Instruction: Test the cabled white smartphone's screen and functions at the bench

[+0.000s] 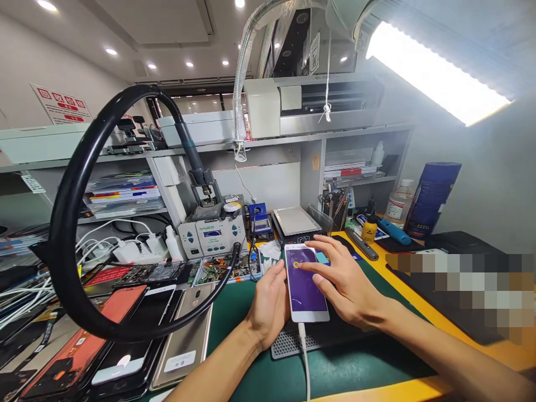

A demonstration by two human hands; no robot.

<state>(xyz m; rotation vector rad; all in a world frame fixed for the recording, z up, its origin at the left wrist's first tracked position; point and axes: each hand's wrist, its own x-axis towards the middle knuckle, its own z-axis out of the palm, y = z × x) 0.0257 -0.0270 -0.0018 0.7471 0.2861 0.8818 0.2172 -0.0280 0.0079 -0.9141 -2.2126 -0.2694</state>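
A white smartphone point(307, 293) with a lit purple screen is tilted up toward me over the green mat. My left hand point(270, 304) supports it along its left edge, fingers partly hidden by the phone. Over the screen, my right hand point(345, 279) has its fingers spread, and the index fingertip is at a small yellow circle on the display. Its thumb lies at the phone's right edge. A white charging cable point(305, 357) is plugged into the bottom of the phone. Below sits a dark perforated pad point(288, 349).
Several phones, including a gold one point(184, 335), lie at left under a thick black hose point(69, 223). Behind stand a hot-air station point(213, 237) and a tray of small parts point(221, 271). A yellow bottle point(369, 230) is at right; a bright lamp point(435, 72) hangs overhead.
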